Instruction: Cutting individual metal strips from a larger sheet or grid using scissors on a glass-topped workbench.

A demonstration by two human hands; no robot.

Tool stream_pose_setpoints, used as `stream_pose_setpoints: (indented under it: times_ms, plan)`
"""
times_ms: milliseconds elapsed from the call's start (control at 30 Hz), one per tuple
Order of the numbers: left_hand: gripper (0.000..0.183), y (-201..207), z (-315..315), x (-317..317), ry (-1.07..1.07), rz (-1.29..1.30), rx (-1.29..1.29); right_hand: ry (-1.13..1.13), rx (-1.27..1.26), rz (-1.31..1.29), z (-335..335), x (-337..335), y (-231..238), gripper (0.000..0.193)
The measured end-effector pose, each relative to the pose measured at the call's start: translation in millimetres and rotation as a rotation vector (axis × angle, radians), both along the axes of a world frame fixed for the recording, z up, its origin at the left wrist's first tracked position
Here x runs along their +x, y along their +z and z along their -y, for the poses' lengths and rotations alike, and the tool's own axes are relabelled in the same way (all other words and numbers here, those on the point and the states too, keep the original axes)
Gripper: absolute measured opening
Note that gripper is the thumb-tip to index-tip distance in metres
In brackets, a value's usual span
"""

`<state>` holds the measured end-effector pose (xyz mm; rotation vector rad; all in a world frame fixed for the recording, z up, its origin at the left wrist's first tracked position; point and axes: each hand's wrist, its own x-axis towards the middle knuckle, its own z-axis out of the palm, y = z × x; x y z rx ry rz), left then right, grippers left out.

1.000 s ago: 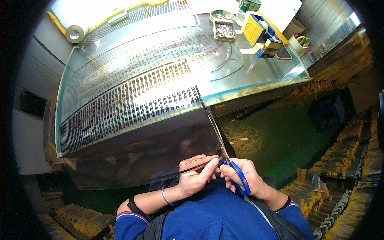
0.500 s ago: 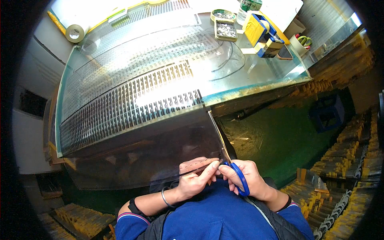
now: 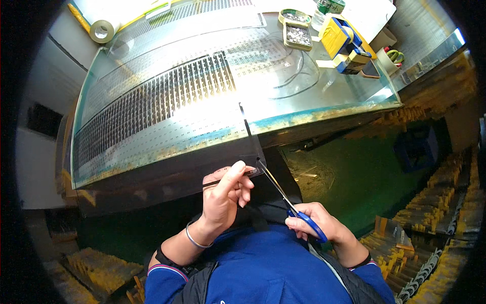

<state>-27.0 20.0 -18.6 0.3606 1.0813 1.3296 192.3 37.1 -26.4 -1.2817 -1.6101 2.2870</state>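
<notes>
A clear film sheet printed with rows of dark marks [image 3: 157, 96] lies on the glass tabletop, its near edge reaching over the table's front edge. My left hand [image 3: 223, 197] pinches the near edge of this film between thumb and fingers, by its right corner. In my right hand [image 3: 316, 220] is a pair of scissors with blue handles [image 3: 307, 223], fingers wrapped through the loops. The blades point forward and left, their tips at the film's right edge, close beyond my left fingertips. Whether the blades are apart is hard to make out.
On the glass table [image 3: 324, 109], a tape dispenser [image 3: 347, 45], tins of small pieces [image 3: 297, 35] and a cup with scissors [image 3: 389, 61] stand at the far right. A tape roll [image 3: 103, 31] sits far left. A blue stool [image 3: 416, 144] stands on the green floor.
My left hand has moved forward and left with the film's edge, and the film has shifted farther onto the table. My right hand has drawn slightly right with the scissors, so the hands are apart.
</notes>
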Motion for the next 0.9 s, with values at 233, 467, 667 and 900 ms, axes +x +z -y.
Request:
stream_pose_setpoints:
  times_ms: [233,467,667,900]
  plan:
    - [0.013,8,-3,1,-0.016,-0.014,-0.052,0.05,-0.048,-0.097,-9,2,-1,0.027]
    - [0.012,8,-3,1,-0.027,0.009,-0.022,0.077,-0.191,-0.189,-18,2,4,0.027]
    - [0.01,9,-5,3,-0.044,-0.024,-0.041,-0.014,-0.177,-0.036,-10,-7,17,0.031]
    - [0.009,9,-8,10,-0.059,-0.04,-0.066,-0.136,0.115,0.092,12,-19,21,0.036]
